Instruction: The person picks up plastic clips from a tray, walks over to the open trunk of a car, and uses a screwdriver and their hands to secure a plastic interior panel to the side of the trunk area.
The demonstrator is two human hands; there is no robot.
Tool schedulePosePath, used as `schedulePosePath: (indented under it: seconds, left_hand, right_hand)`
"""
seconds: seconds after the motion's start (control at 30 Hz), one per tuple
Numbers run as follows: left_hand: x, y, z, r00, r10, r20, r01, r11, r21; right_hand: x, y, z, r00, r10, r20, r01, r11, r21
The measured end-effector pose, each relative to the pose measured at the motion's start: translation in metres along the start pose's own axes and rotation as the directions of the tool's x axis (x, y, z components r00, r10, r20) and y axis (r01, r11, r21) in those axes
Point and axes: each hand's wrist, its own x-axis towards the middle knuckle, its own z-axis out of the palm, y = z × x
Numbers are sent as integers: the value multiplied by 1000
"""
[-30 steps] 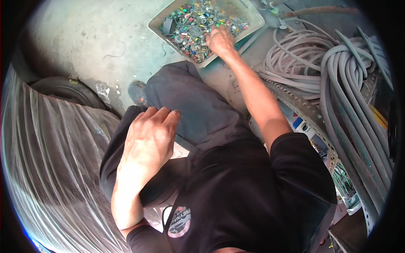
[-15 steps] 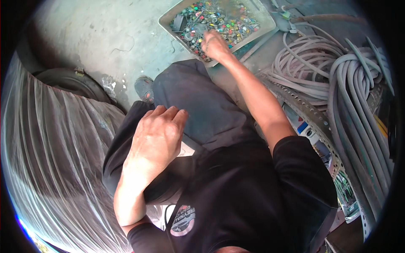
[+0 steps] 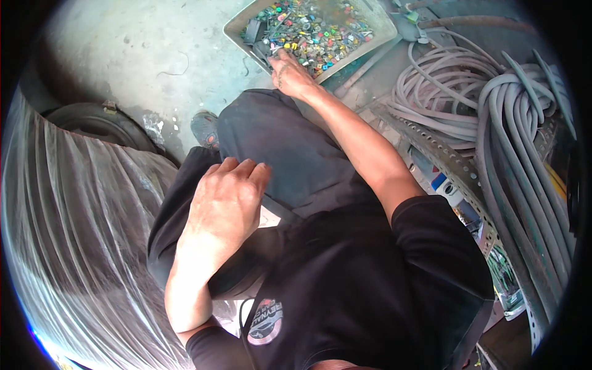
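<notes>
Multicoloured small parts (image 3: 336,28) are heaped in a pale bin (image 3: 383,28) on the floor (image 3: 135,61), at the far middle of the scene. Its near left edge is reached over by the right hand (image 3: 291,74), whose fingertips are set at the parts there; whether anything is pinched in that grip cannot be told. A dark block (image 3: 254,29) is lodged at the bin's left end. The left hand (image 3: 228,196) is held near, loosely curled above the lap; its palm is hidden, so its grip cannot be judged.

Parts could be spilled over the rim if they were dragged against it. Fingers might be nicked, should sharp edges be buried in the heap. The bin could also be jolted by the knee (image 3: 271,108), which is bent close beside it.
</notes>
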Motion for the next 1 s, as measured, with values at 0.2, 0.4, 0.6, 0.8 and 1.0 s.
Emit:
schedulePosePath:
  seconds: [0.2, 0.4, 0.6, 0.8, 1.0]
  left_hand:
    - [1, -1, 1, 1000, -9, 16, 9, 1000, 6]
    - [-1, -1, 4, 1000, -2, 29, 2, 1000, 19]
    - [0, 1, 6, 998, 9, 59, -11, 1000, 24]
    - [2, 0, 7, 999, 9, 51, -10, 1000, 18]
    - [-3, 0, 9, 999, -1, 51, 0, 1000, 13]
  right_hand:
    - [-15, -5, -33, 988, 135, 74, -121, 978, -171]
    - [-14, -7, -72, 870, 398, 292, -265, 876, -404]
    - [-3, 13, -28, 883, 385, 269, -328, 915, -234]
    - [-14, -13, -24, 979, 155, 134, -145, 986, -81]
    - [-15, 0, -59, 942, 298, 154, -247, 927, -281]
